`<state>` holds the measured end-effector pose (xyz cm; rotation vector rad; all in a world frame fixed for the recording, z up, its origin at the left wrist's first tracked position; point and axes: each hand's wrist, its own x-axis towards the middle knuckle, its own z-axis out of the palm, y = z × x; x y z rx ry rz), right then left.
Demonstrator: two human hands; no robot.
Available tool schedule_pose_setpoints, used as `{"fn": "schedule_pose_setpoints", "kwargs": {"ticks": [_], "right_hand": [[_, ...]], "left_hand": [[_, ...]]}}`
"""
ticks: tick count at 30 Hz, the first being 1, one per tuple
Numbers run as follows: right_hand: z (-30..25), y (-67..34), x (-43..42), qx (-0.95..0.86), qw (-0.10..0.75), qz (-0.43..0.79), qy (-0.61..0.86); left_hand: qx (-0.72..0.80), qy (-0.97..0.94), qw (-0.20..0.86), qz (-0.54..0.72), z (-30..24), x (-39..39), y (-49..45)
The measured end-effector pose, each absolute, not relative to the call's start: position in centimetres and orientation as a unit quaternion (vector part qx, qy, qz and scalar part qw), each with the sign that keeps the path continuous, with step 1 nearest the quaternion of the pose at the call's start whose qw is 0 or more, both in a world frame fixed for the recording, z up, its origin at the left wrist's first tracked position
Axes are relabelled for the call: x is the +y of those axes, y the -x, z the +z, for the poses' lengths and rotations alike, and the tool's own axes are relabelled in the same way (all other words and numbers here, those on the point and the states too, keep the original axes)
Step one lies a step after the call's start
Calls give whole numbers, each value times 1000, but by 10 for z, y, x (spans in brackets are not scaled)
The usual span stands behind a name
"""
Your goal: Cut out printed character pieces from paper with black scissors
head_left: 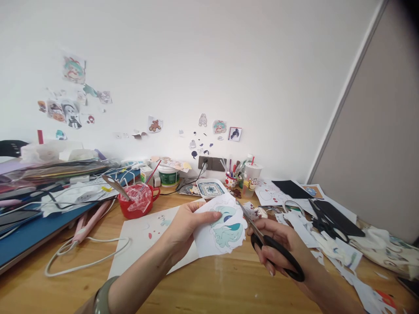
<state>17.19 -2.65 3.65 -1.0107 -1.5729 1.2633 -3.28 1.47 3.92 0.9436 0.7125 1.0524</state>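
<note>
My left hand grips a sheet of white paper by its left side, thumb on top. Pale teal shapes are drawn on the sheet, and its right edge is cut unevenly. Black-handled scissors are held in my right hand, fingers around the handles. The blades point up and left, close to the paper's right edge; I cannot tell whether they touch it. Under my left forearm lies a larger white sheet with small red and teal cut pieces on it.
A red mug holding crumpled plastic stands at the left, near a pink cabled tool. Behind are a patterned square dish and a plastic drink cup. Paper scraps and a second pair of scissors lie at the right.
</note>
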Motion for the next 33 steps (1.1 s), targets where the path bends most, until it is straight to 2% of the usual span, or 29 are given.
{"fn": "schedule_pose_setpoints", "kwargs": {"ticks": [10,18,33], "right_hand": [[39,-171,-25,-619,415,534,400],[40,-171,-24,-604,388,520,462],[36,-171,-22,-597,403,508,473]], "left_hand": [[353,-435,663,497,39,15,31],[349,-442,662,495,42,15,33],[347,-461,649,496,43,18,38]]}}
